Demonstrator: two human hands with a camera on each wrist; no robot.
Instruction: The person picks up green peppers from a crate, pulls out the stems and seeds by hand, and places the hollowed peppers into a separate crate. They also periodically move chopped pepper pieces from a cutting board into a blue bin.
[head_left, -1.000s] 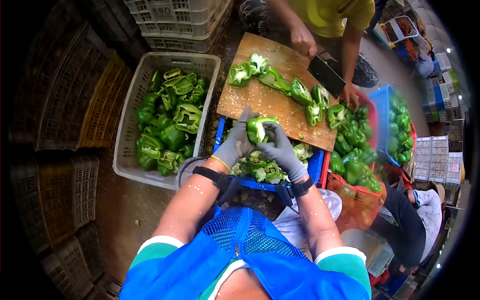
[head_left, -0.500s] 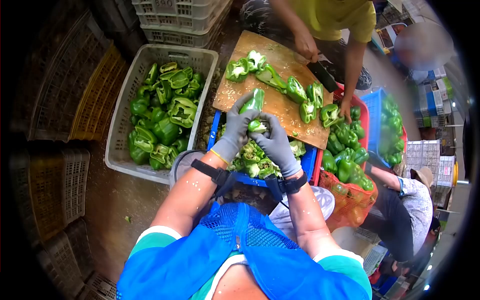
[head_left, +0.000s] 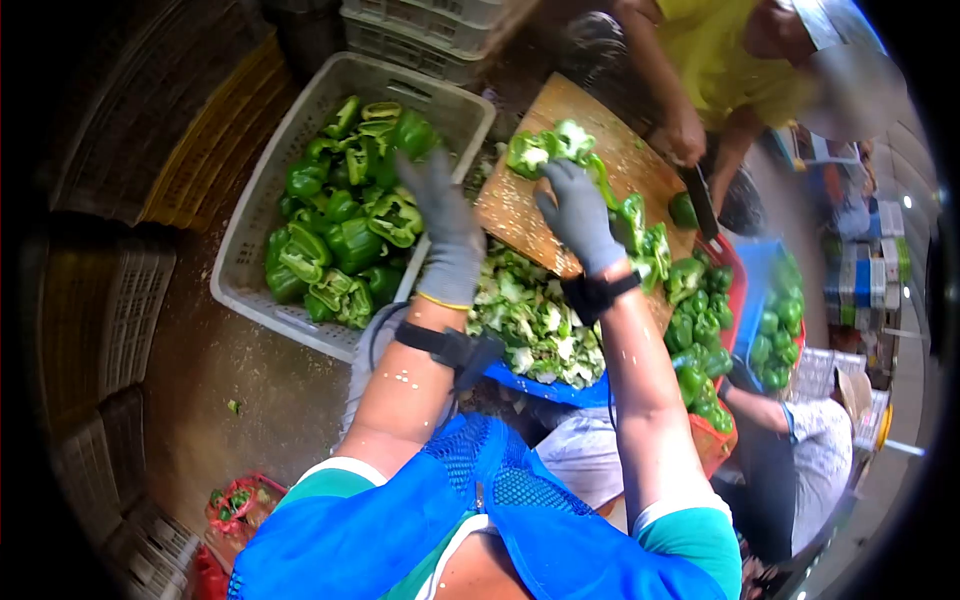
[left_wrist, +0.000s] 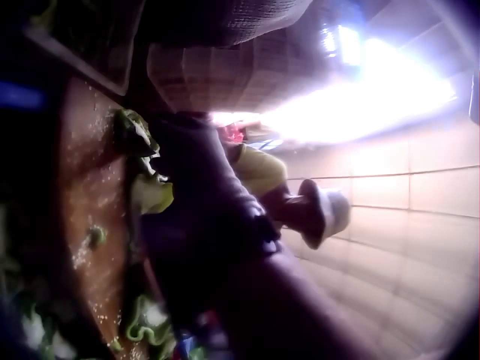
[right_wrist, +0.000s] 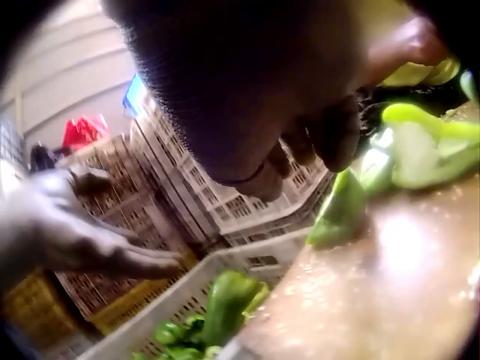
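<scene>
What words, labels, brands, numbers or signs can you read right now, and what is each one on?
None can be read.
Stacked crates at the top of the head view: no legible marking.
Coloured boxes at the far right: any print is too small and blurred.
Both wrist views: nothing legible, with parts dark, glaring or blurred.

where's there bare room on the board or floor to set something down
The cutting board has a seed-strewn patch below the upper-left pepper halves, and another between the row and the knife. Floor lies open below the grey crate. Crowded: that crate and the blue tray, heaped with trimmings.
</scene>
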